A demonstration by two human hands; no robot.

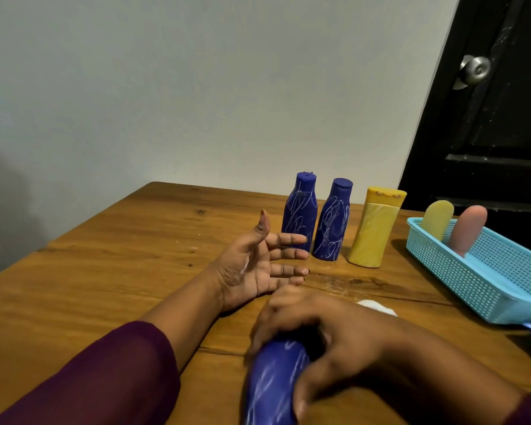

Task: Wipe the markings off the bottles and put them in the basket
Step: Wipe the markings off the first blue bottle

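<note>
Step in hand: cleaning of the held blue bottle. White scribbles cover the side that shows, so I judge its wiping barely begun.
Right hand: the right hand curls its fingers round the held blue bottle's upper part and grips it tilted, low over the counter.
Left hand: the left hand is open and empty, with fingers straight and spread. It sits just beyond the right hand, to its left.
Wipe: a white wad shows on the counter just past the right hand's knuckles. It is mostly hidden, so I cannot tell what it is.
Waiting: a scribbled bottle, its blue twin and a yellow bottle stand upright just beyond the left hand's fingertips.
Basket: the basket lies well to the right of the right hand. A pale bottle and a pink bottle lean inside it.
Next move: probably the empty left hand steadies the held blue bottle so the right hand can take up the white wad. The rubbing needs a firm grip and turns of the bottle to reach every side.
</note>
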